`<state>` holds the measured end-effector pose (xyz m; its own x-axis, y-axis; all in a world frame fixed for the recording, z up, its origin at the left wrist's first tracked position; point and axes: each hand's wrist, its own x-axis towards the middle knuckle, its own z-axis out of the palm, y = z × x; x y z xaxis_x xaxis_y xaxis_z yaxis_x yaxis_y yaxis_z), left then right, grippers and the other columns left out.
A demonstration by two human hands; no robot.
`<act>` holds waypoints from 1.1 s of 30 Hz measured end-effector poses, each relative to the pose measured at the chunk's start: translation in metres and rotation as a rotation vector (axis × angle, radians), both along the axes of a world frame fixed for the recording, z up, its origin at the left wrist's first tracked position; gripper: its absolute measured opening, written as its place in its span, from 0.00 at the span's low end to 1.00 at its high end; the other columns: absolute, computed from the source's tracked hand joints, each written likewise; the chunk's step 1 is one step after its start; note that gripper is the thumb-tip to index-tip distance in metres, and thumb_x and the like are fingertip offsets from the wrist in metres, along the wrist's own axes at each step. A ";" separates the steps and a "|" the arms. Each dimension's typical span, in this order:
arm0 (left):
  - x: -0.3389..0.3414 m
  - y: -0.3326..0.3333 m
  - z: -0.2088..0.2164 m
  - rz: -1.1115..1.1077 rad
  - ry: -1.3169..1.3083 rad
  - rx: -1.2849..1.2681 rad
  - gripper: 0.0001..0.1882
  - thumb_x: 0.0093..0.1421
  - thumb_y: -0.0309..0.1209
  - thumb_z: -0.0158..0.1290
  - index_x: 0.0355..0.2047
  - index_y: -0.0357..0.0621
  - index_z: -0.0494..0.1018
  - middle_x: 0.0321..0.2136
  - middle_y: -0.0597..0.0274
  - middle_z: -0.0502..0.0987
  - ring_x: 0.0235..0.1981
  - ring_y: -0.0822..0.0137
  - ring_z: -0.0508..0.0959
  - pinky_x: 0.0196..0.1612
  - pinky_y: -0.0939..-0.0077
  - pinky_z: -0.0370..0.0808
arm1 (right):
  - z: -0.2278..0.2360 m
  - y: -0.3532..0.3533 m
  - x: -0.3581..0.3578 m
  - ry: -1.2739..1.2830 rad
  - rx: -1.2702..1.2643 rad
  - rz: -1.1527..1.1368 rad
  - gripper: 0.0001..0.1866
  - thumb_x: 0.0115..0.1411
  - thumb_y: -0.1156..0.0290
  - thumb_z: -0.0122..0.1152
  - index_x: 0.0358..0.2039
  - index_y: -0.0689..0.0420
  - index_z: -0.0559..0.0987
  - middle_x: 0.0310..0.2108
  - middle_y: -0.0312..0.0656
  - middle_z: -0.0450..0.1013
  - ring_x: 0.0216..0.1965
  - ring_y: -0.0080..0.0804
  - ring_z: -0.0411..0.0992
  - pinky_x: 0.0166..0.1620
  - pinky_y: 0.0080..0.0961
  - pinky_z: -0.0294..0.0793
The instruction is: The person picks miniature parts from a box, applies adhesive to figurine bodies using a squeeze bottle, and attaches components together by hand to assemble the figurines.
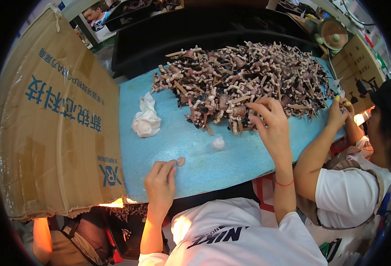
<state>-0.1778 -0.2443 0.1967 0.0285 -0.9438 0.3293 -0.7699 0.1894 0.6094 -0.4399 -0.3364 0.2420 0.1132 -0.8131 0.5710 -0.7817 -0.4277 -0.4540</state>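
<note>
My left hand (160,181) is low over the near left part of the blue tabletop (195,173). Its thumb and forefinger pinch a small, pinkish, rounded piece (181,161). Over the front edge of a big heap of small figures (231,80) hovers my right hand (271,126), thumb and fingers apart. Nothing shows between those fingers. Pink, cream, brown and black parts are jumbled together in the heap. A small white crumpled wad (218,142) lies between my hands, and a larger crumpled white tissue (146,117) rests farther left.
A tall cardboard box (62,119) walls off the left side. Behind the heap stands a long black bin (195,37). At right, a co-worker (350,190) in a white sleeve handles something small. A fan (333,34) and another carton (357,66) stand at the far right.
</note>
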 end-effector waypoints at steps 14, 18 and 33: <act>-0.047 0.021 0.026 -0.205 0.340 -0.110 0.12 0.48 0.14 0.51 0.33 0.36 0.75 0.25 0.57 0.73 0.23 0.70 0.72 0.23 0.83 0.68 | 0.030 0.023 -0.015 -0.121 -0.028 -0.036 0.05 0.45 0.82 0.59 0.25 0.62 0.74 0.24 0.41 0.69 0.24 0.32 0.70 0.25 0.22 0.67; -0.074 0.015 0.022 -0.296 0.507 -0.004 0.16 0.48 0.13 0.51 0.39 0.37 0.72 0.32 0.55 0.72 0.26 0.70 0.73 0.23 0.83 0.68 | 0.037 0.034 -0.019 -0.057 0.018 -0.101 0.05 0.46 0.82 0.58 0.25 0.63 0.72 0.23 0.40 0.68 0.21 0.30 0.68 0.23 0.23 0.65; -0.088 0.026 0.004 -0.344 0.746 0.199 0.16 0.52 0.21 0.52 0.43 0.36 0.68 0.42 0.53 0.69 0.34 0.66 0.76 0.30 0.79 0.73 | 0.025 0.066 -0.019 -0.532 0.485 0.235 0.03 0.48 0.79 0.56 0.23 0.66 0.73 0.22 0.40 0.70 0.25 0.21 0.69 0.26 0.14 0.67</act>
